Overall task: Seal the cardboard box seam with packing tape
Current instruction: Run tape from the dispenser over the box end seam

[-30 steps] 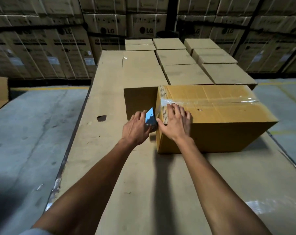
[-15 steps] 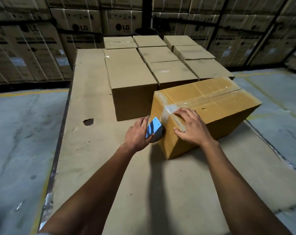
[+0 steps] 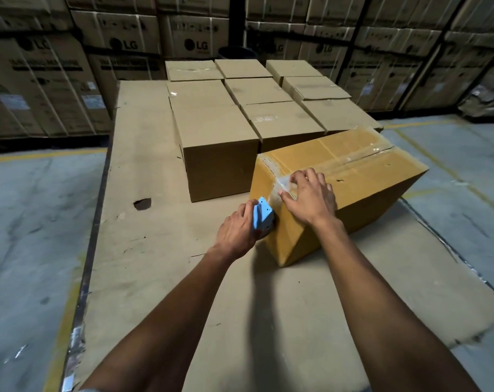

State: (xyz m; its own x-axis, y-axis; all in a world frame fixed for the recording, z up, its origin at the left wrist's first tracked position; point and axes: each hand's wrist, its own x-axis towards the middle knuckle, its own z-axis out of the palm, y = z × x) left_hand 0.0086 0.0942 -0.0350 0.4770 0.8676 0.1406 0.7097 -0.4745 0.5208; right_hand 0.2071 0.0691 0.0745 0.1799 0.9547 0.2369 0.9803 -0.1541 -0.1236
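Observation:
A yellow-brown cardboard box (image 3: 367,176) lies at an angle on the cardboard-covered platform, with clear tape (image 3: 353,158) running along its top seam. The tape folds over the near-left edge onto the box's end face. My left hand (image 3: 238,232) grips a blue tape dispenser (image 3: 262,217) pressed against that end face. My right hand (image 3: 310,198) lies flat with spread fingers on the taped corner of the box top, pressing down.
Several closed brown boxes (image 3: 217,142) stand in rows behind and to the left of the taped box. The platform (image 3: 144,250) has a small hole (image 3: 142,204) at left and a metal edge beside the concrete floor. Tall stacks of printed cartons (image 3: 121,43) line the back wall.
The box now sits more turned, its near-left corner toward me. The dispenser has moved down the end face. My right hand stays on the taped corner.

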